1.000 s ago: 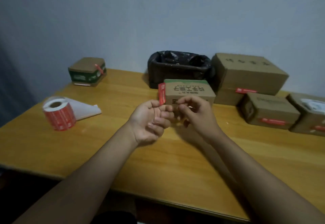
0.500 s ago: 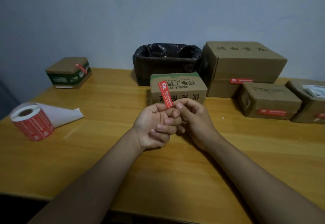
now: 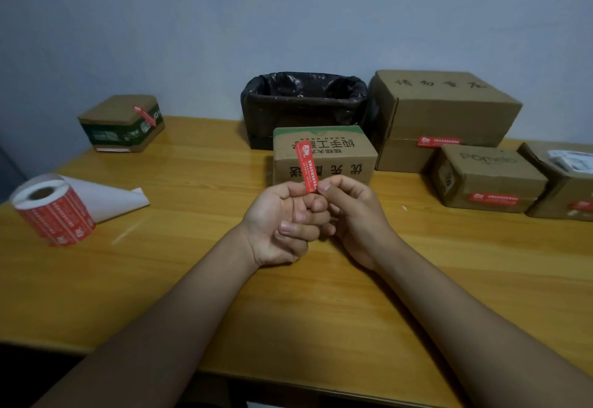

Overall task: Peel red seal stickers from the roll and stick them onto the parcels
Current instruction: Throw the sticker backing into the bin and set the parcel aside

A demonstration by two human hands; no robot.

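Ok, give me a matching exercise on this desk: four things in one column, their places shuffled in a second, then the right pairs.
Things
1. sticker roll
2. loose red sticker
3. black-lined bin
4. green-sided box

Places
A. at the wall, behind the middle box
B. far left corner of the table
C. pinched between left hand and right hand
D. near left of the table, backing paper trailing

Pairs: 1-D, 2-C, 3-A, 4-B

The wooden tabletop (image 3: 192, 279) carries a sticker roll (image 3: 53, 208) at left, a green-sided box (image 3: 122, 123), a black-lined bin (image 3: 303, 106), and four cardboard parcels (image 3: 324, 157) (image 3: 442, 115) (image 3: 487, 180) (image 3: 564, 180).
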